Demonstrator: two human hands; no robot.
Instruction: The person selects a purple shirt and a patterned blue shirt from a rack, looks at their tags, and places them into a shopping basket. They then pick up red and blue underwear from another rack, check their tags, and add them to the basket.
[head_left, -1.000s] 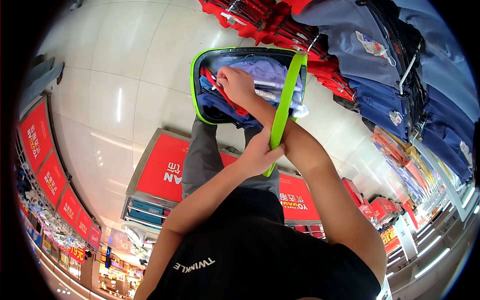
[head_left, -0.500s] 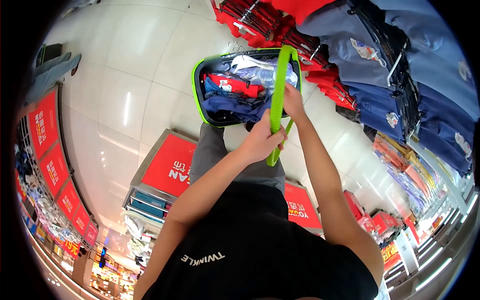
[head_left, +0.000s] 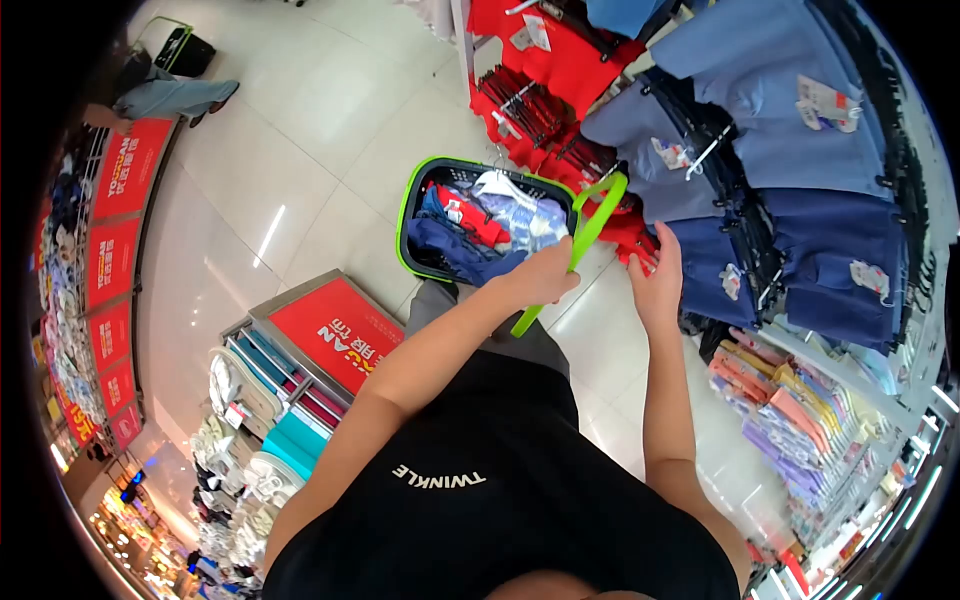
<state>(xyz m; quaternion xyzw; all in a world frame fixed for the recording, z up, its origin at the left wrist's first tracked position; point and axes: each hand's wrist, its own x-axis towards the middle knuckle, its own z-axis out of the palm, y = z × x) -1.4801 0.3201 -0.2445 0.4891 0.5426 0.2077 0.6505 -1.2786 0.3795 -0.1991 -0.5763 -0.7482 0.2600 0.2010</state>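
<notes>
My left hand (head_left: 541, 277) is wrapped round the bright green handle (head_left: 603, 212) of a shopping basket. The black basket (head_left: 408, 232) has a green rim and hangs in front of my legs. Inside it lie a red garment (head_left: 470, 217), dark blue clothing (head_left: 440, 243), and a pale blue-and-white garment (head_left: 530, 215) with a white hanger. To the right of the handle, my right hand (head_left: 660, 275) is open with its fingers apart. Its fingertips overlap the edge of red clothes (head_left: 632, 232) hanging on the rack.
Blue shorts (head_left: 830, 240) and light blue garments (head_left: 770, 75) hang along the right. Lower right is a row of pastel clothes (head_left: 790, 400). A display stand with a red sign (head_left: 335, 325) is by my left leg. Far left, a person (head_left: 165, 95) stands near another basket (head_left: 187, 52).
My right hand has come away from the basket handle and moved right to the hanging clothes, fingers spread. My left hand still grips the handle. The view has turned toward the racks.
</notes>
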